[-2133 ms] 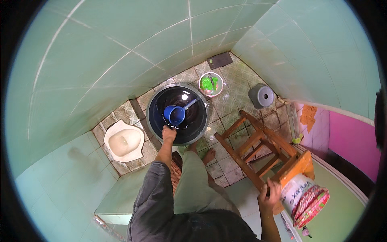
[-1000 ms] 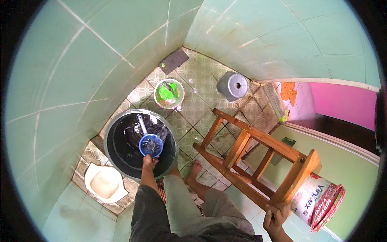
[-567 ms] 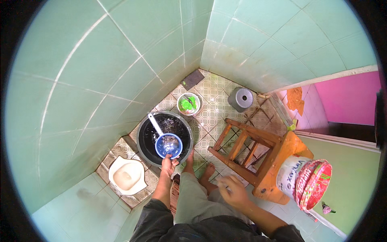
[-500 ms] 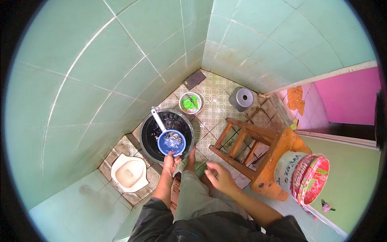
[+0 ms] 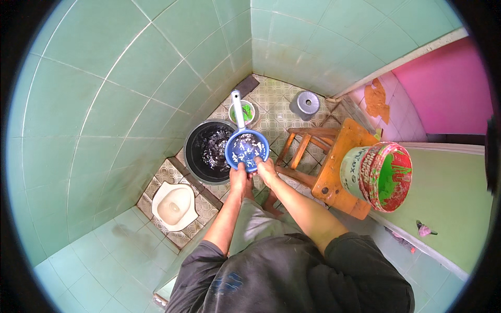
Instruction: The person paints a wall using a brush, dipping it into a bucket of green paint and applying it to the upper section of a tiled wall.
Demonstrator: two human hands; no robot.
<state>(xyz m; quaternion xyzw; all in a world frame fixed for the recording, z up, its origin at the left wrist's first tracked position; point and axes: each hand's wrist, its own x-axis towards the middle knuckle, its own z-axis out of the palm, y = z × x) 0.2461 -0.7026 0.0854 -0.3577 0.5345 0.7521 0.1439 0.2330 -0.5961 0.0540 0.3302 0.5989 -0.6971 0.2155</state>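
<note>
Both my hands grip the near rim of a blue water dipper (image 5: 247, 151), whose white handle (image 5: 237, 109) points away from me. Water glints inside its bowl. My left hand (image 5: 239, 176) has the rim at its near left, thumb on the edge. My right hand (image 5: 266, 169) closes on the near right side, the thumb over the rim. The dipper is held above and beside the right part of a large black tub (image 5: 194, 169) of rippling water. Fingers under the bowl are mostly hidden.
Beyond the tub stands a small white tub (image 5: 251, 121) with green stuff inside. A grey stool (image 5: 307, 104) is at the back. On the right, a paint-smeared bucket (image 5: 355, 168) rests on a wooden stool (image 5: 334, 193). A squat toilet (image 5: 174, 207) lies at left.
The dipper has moved right and up from over the black tub. My right hand, free before, now holds its rim too. The view has shifted somewhat.
</note>
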